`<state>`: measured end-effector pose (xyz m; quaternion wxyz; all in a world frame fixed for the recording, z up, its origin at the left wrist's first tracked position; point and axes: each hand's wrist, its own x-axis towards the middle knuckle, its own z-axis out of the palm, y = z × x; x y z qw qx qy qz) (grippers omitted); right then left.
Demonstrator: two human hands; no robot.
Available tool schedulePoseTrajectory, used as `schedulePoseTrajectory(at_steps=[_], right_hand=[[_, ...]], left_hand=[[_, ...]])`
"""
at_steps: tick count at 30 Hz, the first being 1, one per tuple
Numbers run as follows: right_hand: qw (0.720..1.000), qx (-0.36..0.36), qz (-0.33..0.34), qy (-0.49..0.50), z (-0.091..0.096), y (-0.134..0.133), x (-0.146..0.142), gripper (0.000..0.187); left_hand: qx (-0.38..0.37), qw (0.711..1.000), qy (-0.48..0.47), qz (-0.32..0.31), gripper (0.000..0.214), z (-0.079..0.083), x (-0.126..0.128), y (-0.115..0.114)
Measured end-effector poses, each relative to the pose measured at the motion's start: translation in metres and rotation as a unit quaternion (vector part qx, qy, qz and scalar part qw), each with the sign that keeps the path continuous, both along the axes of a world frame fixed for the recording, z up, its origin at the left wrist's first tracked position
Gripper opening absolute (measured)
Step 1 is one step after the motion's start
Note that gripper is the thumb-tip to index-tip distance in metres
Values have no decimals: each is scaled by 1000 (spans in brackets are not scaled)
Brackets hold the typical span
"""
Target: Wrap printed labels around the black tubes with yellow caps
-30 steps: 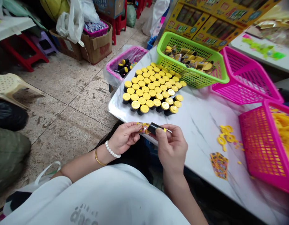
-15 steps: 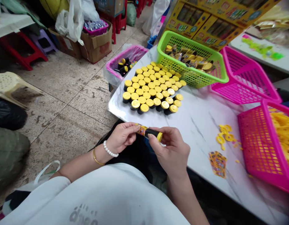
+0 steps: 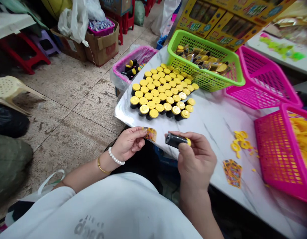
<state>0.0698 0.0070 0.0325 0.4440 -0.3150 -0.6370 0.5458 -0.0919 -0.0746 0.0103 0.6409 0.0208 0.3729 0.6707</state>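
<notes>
Between the thumb and fingers of my left hand [image 3: 130, 140] is a small printed orange sticker [image 3: 151, 134]. My right hand [image 3: 196, 156] grips a black tube with a yellow cap [image 3: 175, 140], tilted on its side, its black end facing the sticker. A gap separates the tube from the sticker. Beyond my hands, many black tubes with yellow caps [image 3: 155, 99] stand upright in rows on the white marbled table [image 3: 205, 119]. To the right of my right hand lie a fanned stack of printed stickers [image 3: 232, 173] and several loose yellow plastic pieces [image 3: 241, 142].
A green basket [image 3: 208, 79] of wrapped yellow-and-black pieces stands behind the rows. Pink baskets [image 3: 272, 156] line the right side, the nearer holding yellow parts. A plastic-lined pink bin [image 3: 119, 74] with black tubes sits past the table's left edge. Yellow printed boxes [image 3: 218, 23] are stacked behind.
My right hand has moved right with the tube, away from my left hand. The sticker and tube, together before, are now apart. My left hand has barely moved.
</notes>
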Motion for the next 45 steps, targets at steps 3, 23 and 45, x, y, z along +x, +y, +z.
schedulePoseTrajectory(at_steps=[3, 23, 45], right_hand=[[998, -39, 42, 3, -4, 0, -7, 21], [966, 207, -105, -110, -25, -13, -3, 32], [960, 217, 105, -142, -4, -5, 21, 44]], left_hand=[[-2, 1000, -22, -18, 22, 1, 3, 3], [-22, 996, 54, -67, 39, 1, 0, -9], [91, 971, 174, -133, 34, 5, -5, -6]])
